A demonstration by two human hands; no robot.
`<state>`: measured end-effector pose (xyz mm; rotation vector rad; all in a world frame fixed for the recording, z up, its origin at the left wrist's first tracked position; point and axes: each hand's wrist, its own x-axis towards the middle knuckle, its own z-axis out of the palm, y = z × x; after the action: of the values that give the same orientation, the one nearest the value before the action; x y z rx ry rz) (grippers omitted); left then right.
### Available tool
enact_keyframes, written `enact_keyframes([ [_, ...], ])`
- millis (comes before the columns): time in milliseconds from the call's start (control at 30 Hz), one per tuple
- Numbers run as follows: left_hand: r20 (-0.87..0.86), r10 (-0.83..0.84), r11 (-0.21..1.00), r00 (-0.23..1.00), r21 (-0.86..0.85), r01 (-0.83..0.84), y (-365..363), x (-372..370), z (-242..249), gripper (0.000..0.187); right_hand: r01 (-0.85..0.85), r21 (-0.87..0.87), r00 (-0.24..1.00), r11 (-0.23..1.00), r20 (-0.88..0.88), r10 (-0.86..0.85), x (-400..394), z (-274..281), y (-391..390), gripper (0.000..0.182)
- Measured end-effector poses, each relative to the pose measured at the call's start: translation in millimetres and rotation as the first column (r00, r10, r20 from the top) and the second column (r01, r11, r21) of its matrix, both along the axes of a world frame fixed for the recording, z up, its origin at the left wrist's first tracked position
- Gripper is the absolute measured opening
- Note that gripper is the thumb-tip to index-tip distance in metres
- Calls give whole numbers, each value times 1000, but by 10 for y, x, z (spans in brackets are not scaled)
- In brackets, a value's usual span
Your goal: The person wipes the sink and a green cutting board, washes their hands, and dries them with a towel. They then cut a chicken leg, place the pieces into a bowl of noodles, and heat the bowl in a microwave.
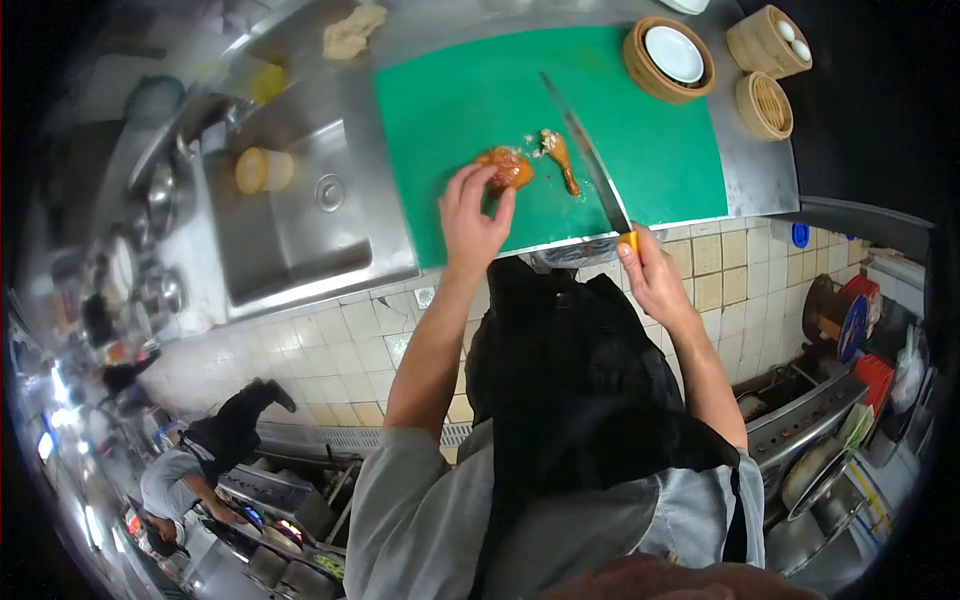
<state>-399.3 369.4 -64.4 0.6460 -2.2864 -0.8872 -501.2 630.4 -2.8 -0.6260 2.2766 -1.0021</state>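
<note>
On the green cutting board [450,100] lies a browned piece of cooked poultry [512,168], its skin glossy. The fingers of my left hand [475,220] are bent over its left side and touch it, with the thumb apart from them. A separate drumstick [559,158] rests just to the right, among small pale scraps. My right hand [655,275] is wrapped round the yellow handle of a long knife [590,150] near the board's front edge. The blade slants up and left across the board, to the right of the drumstick.
A steel sink [290,225] with a yellowish container [264,170] in it is at the left. A tan cloth [354,31] lies behind it. Bamboo steamers [765,106] and a white dish [674,54] stand at the back right. Another person [185,470] works at a stove lower left.
</note>
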Motion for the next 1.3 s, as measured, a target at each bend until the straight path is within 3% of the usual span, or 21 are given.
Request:
enact_keyframes([
  [33, -70, 4, 999, 998, 34, -2, -75, -53, -89, 38, -69, -15, 997, 998, -26, 69, 28, -12, -74, 36],
  [133, -58, -28, 983, 998, 177, 38, -195, -106, -215, 37, -179, 4, 980, 984, -84, 178, 102, -1, -291, 33],
  [400, -139, -60, 987, 988, 142, 80, -317, -153, -320, 36, -282, 57, 948, 958, -139, 288, 168, -82, -502, 27],
  [533, -147, -59, 992, 987, 98, 74, -331, -171, -387, 35, -274, 128, 952, 953, -105, 288, 165, -229, -654, 24],
  [600, -120, -54, 993, 991, 101, 67, -340, -157, -404, 36, -290, 65, 947, 955, -127, 296, 87, -317, -872, 23],
  [633, -98, -51, 993, 994, 96, 61, -335, -157, -404, 36, -274, 137, 953, 952, -92, 288, 46, -232, -1025, 22],
  [833, -67, -66, 992, 996, 104, 73, -353, -125, -320, 35, -279, 48, 950, 959, -133, 283, 193, -161, -772, 23],
  [967, -85, -76, 994, 993, 76, 83, -371, -136, -381, 34, -282, 104, 951, 954, -102, 292, 98, -501, -1103, 23],
  [1067, -96, -83, 989, 992, 114, 94, -367, -131, -373, 38, -265, 145, 958, 953, -76, 278, 69, -387, -1111, 23],
  [1167, -88, -39, 991, 995, -128, 28, -625, -256, -246, 49, -243, 188, 958, 952, -106, 265, 121, -290, -1128, 23],
  [1267, -147, -68, 995, 987, -83, 57, -1003, -767, 48, 48, -229, 205, 956, 951, -137, 260, 188, -297, -1150, 23],
  [1300, -26, -168, 958, 985, -239, 157, -1109, -962, 33, 48, -230, 206, 955, 951, -139, 261, 176, -282, -1158, 23],
])
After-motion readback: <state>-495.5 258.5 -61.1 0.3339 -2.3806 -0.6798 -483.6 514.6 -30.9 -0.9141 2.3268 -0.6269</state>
